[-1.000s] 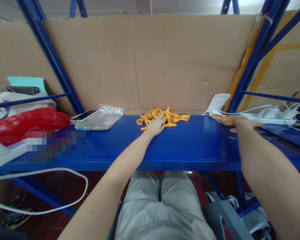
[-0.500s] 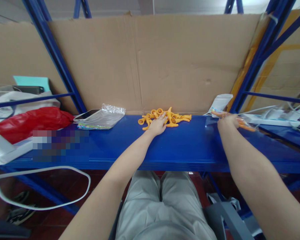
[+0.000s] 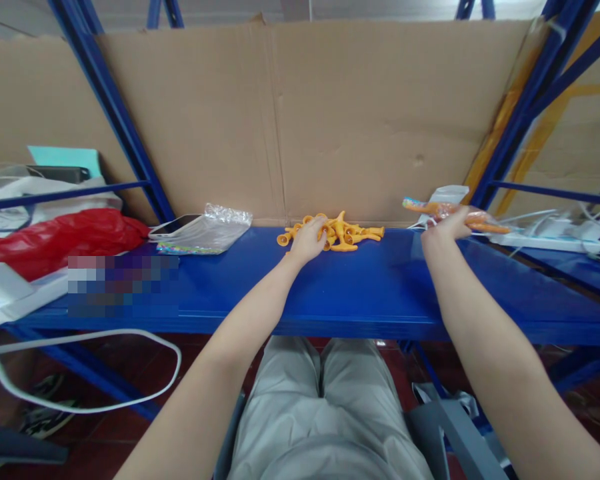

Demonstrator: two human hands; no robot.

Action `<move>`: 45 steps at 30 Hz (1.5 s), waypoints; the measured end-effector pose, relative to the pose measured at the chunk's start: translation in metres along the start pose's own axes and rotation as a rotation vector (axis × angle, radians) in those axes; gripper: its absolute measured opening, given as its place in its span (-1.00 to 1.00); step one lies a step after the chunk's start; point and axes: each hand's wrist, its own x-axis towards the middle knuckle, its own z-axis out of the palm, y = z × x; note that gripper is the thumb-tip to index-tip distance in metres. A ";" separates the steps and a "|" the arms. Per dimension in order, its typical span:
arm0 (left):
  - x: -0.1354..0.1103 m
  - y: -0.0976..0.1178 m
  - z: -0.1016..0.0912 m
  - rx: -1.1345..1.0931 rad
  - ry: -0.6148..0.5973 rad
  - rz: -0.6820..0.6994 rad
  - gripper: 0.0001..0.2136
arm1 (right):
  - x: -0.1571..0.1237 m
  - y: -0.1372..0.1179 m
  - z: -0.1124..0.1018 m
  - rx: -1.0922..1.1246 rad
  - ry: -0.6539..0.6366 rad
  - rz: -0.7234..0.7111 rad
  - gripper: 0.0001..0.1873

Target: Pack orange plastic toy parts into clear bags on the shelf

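Observation:
On the blue shelf, a pile of orange plastic pieces (image 3: 344,233) lies against the cardboard; several have round cup-like ends. My left hand (image 3: 309,241) is at the left part of this pile, its fingers curled around one of the orange pieces, partly hidden by the hand. Farther right, my right hand (image 3: 453,225) grips a clear plastic bag (image 3: 475,219) with orange pieces inside and a colourful strip at its left end. The bag is held above the shelf surface.
A flat clear bag (image 3: 207,237) and a phone (image 3: 177,225) lie left of the pile. Beyond them is a red plastic bag (image 3: 65,240). Behind my right hand stands a white packet (image 3: 449,193), with a white power strip (image 3: 545,241) and cables beside it. Blue posts (image 3: 115,113) flank the cardboard (image 3: 345,120).
My right hand has lifted the bag of orange pieces and turned it, its colourful end moving up and left. My left hand's fingers, spread over the pile before, have curled in.

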 end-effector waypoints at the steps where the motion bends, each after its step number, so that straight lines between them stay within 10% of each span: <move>1: 0.001 -0.001 0.000 -0.022 0.021 0.002 -0.59 | -0.007 -0.001 0.003 0.028 0.061 -0.020 -0.77; 19: -0.004 0.014 -0.015 0.030 0.235 -0.144 -0.59 | -0.090 -0.002 0.016 -0.217 -1.017 0.283 -0.85; 32: -0.003 0.014 -0.003 -0.306 0.037 -0.095 -0.69 | -0.090 0.022 0.010 -0.339 -1.112 0.431 -0.83; 45: 0.005 0.003 0.011 -0.709 0.083 -0.495 -0.84 | -0.101 0.030 0.020 -0.349 -1.106 0.486 -0.77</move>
